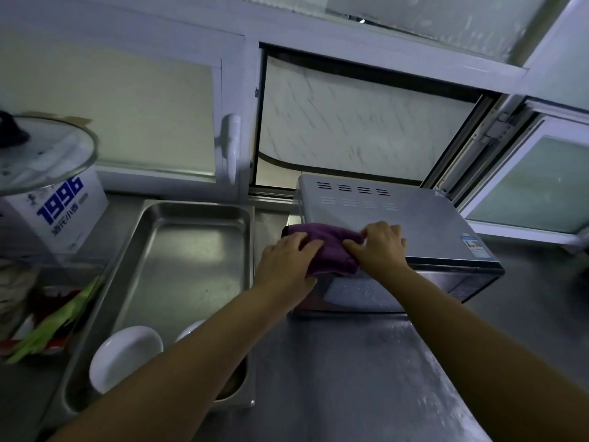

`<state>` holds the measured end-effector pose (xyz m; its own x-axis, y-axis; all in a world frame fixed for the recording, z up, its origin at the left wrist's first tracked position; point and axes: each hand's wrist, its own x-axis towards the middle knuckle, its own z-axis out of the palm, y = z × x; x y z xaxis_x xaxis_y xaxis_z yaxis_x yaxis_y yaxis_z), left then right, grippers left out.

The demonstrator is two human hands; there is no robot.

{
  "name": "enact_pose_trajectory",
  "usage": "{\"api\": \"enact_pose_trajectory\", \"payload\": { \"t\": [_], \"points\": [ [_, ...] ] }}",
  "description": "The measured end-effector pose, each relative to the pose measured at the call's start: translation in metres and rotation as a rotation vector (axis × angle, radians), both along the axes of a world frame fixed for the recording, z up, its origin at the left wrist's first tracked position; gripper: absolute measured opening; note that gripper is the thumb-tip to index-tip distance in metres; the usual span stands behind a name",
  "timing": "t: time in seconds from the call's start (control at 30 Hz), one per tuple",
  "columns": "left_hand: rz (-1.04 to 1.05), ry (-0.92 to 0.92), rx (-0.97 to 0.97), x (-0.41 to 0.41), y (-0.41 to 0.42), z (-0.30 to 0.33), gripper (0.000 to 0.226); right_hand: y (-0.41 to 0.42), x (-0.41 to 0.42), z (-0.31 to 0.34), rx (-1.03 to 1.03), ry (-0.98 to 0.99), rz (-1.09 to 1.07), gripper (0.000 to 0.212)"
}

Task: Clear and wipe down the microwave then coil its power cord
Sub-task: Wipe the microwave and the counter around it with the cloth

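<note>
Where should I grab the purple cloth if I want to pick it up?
Best pinch the bunched fold on top of the purple cloth, coming down from above between the left hand and right hand. It lies flat on the microwave, so its edges are harder to catch.

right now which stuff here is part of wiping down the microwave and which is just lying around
Part of the job:
- microwave
- purple cloth on its top
- left hand and right hand, both on the cloth

Lying about:
- steel tray
- white bowls in it
- glass lid
- white box marked 1996

The power cord isn't visible.
</note>
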<state>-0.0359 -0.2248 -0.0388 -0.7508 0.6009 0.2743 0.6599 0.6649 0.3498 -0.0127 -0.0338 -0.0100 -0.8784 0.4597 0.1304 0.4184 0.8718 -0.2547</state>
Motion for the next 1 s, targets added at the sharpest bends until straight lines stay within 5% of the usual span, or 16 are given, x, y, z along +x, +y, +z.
{"api": "enact_pose_trajectory", "payload": {
  "t": [0.27,0.43,0.6,0.73,0.87,1.0],
  "points": [
    [0.045,-0.035,0.124,0.006,-0.006,0.016,0.054,0.020,0.023,0.032,-0.296,0.345,-0.117,0.021],
    [0.051,-0.056,0.137,0.007,-0.006,0.026,0.050,0.037,0.033,0.072,-0.025,0.628,-0.100,0.022],
    [0.059,-0.059,0.137,0.008,-0.007,0.023,0.045,0.010,0.037,0.057,0.274,0.526,0.213,0.024],
    [0.069,-0.069,0.095,0.006,-0.012,0.015,0.041,-0.024,0.020,0.023,0.115,0.156,0.314,0.023],
    [0.105,-0.078,0.109,0.003,-0.024,0.006,0.045,-0.044,-0.006,0.017,-0.025,0.125,0.346,0.024],
    [0.130,-0.080,0.108,0.000,-0.037,0.000,0.046,-0.043,-0.012,0.016,0.088,0.022,0.480,0.030]
  ]
}}
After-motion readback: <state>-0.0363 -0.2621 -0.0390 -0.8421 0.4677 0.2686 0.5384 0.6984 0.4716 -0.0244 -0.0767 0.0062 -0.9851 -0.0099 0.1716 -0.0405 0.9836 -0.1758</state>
